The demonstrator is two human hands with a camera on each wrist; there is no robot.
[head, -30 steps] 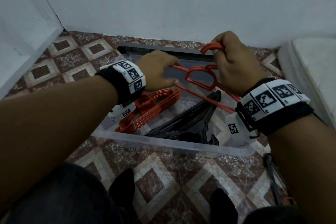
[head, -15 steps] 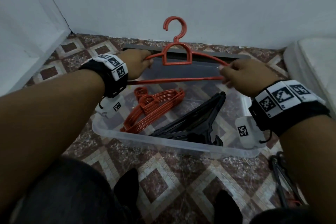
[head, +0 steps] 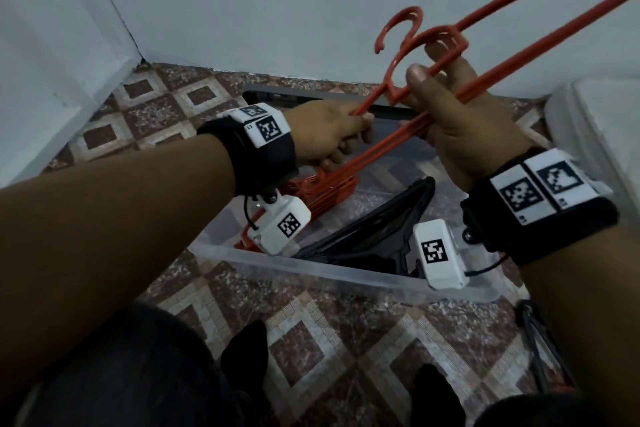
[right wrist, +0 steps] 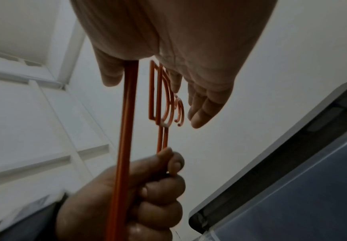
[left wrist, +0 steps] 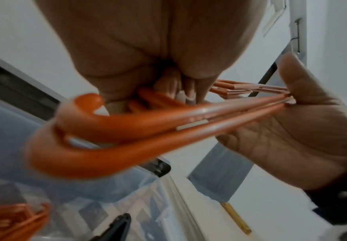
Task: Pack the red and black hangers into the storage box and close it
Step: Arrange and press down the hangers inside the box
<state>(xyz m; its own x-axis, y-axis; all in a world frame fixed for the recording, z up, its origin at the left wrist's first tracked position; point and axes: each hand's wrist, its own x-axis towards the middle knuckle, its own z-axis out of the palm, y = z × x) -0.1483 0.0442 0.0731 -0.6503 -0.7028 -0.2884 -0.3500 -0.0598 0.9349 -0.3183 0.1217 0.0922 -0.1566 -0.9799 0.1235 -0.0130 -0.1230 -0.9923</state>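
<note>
Overhead, my left hand [head: 329,130] is curled tight round one end of the red hangers [head: 485,55], which look like two held together. My right hand [head: 460,121] holds them further along near the hooks, thumb [head: 417,80] pressed on the upper bar; from the right wrist camera the outer fingers [right wrist: 205,104] look loosely extended, not wrapped. I see the held pair raised and tilted, far end running up past the top right corner, above the open storage box [head: 346,270].

Inside the clear box: a stack of red hangers [head: 325,191] on the left side, a stack of black hangers [head: 374,236] on the right, lying just beside each other. A dark lid [head: 277,97] lies behind the box, near the white wall [head: 277,3]. Everything rests on a patterned tile floor [head: 329,340]. Something dark [head: 540,340] lies on the floor right of the box; I cannot tell what.
</note>
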